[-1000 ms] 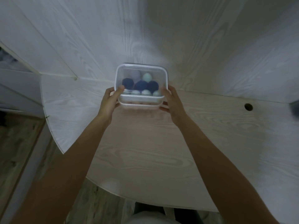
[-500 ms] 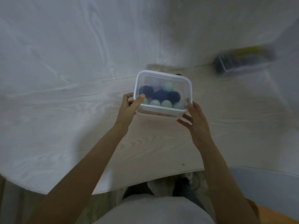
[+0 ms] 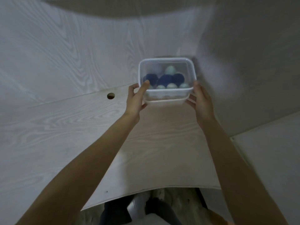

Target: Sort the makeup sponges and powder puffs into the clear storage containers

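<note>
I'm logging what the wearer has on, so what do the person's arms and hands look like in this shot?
Both forearms are bare up to the frame edge: no sleeves in view. The left hand and right hand wear no gloves, and no rings, watch or bracelets show at the wrists. Fingernails look short; the blur hides finer detail.

Pale wood-grain desk point(image 3: 65, 127) against matching wall point(image 3: 65, 46).

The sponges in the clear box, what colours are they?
Dark blue and pale mint-green sponges, with one faint lilac at the back; the head view shows them through the clear box.
</note>
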`<action>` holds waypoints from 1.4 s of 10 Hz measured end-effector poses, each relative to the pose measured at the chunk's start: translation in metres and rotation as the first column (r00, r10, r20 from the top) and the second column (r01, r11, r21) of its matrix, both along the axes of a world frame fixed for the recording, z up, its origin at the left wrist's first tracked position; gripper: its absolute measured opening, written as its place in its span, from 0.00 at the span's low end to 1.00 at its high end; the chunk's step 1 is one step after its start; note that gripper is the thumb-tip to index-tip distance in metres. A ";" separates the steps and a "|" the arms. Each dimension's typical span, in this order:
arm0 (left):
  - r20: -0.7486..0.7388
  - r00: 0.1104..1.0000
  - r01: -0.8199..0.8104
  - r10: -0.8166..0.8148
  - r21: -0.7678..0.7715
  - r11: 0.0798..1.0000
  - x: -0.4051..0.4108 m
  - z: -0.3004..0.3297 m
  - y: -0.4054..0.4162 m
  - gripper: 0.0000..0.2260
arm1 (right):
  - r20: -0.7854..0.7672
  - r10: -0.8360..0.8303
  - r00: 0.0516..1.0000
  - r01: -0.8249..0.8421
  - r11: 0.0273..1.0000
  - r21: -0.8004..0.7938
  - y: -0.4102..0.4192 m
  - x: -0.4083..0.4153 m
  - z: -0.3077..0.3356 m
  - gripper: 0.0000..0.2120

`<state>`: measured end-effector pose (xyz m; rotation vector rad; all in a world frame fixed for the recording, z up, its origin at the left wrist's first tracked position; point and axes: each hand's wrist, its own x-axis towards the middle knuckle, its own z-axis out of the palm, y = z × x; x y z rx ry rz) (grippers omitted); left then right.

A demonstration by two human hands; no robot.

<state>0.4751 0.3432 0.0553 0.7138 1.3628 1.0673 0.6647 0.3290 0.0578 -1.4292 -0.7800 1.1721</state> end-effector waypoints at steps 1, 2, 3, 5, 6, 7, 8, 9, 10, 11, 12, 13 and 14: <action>0.015 1.000 -0.019 0.018 0.008 1.000 0.033 0.003 0.028 0.23 | -0.025 -0.014 1.000 0.015 0.999 0.042 0.032 0.028 0.006 0.15; 0.041 0.998 -0.040 0.040 0.005 0.999 0.057 0.009 0.057 0.23 | -0.103 -0.045 0.994 0.050 0.998 0.049 0.064 0.042 0.009 0.16; 0.015 0.996 -0.093 0.093 0.002 0.996 0.080 0.007 0.083 0.21 | -0.011 -0.134 0.991 0.134 0.985 0.108 0.084 0.046 -0.002 0.17; 0.107 0.994 -0.030 0.023 0.072 0.997 0.107 -0.001 0.104 0.27 | 0.270 -0.145 0.952 0.067 0.958 0.279 0.069 0.036 -0.035 0.20; 0.022 0.999 0.034 -0.038 0.177 0.984 0.107 -0.015 0.100 0.18 | 0.412 0.003 0.911 -0.125 0.955 0.268 0.080 0.043 -0.041 0.27; -0.309 0.946 0.193 -0.094 0.308 0.932 0.103 -0.029 0.096 0.22 | 0.523 0.057 0.850 -0.185 0.963 0.195 0.094 0.053 -0.042 0.30; -0.567 0.824 0.219 0.017 0.345 0.913 0.105 -0.029 0.101 0.25 | 0.583 0.051 0.811 -0.216 0.952 0.216 0.096 0.056 -0.045 0.31; -0.666 0.741 0.200 0.085 0.339 0.919 0.105 -0.028 0.106 0.26 | 0.589 0.056 0.807 -0.223 0.951 0.216 0.095 0.057 -0.048 0.31; -0.694 0.714 0.198 0.094 0.328 0.924 0.104 -0.033 0.109 0.27 | 0.608 0.076 0.790 -0.239 0.952 0.190 0.096 0.058 -0.045 0.32; -0.736 0.673 0.204 0.074 0.281 0.938 0.105 -0.032 0.110 0.28 | 0.669 0.092 0.738 -0.266 0.950 0.162 0.095 0.060 -0.041 0.34; -0.717 0.697 0.301 -0.022 0.264 0.916 0.101 -0.029 0.105 0.31 | 0.769 0.088 0.633 -0.273 0.955 0.116 0.091 0.062 -0.036 0.33; -0.716 0.688 0.386 -0.117 0.225 0.895 0.093 -0.029 0.093 0.33 | 0.823 0.081 0.563 -0.223 0.973 0.057 0.080 0.061 -0.027 0.25; -0.693 0.705 0.384 -0.153 0.192 0.903 0.077 -0.027 0.076 0.25 | 0.828 -0.023 0.560 -0.192 0.969 0.157 0.054 0.049 -0.015 0.17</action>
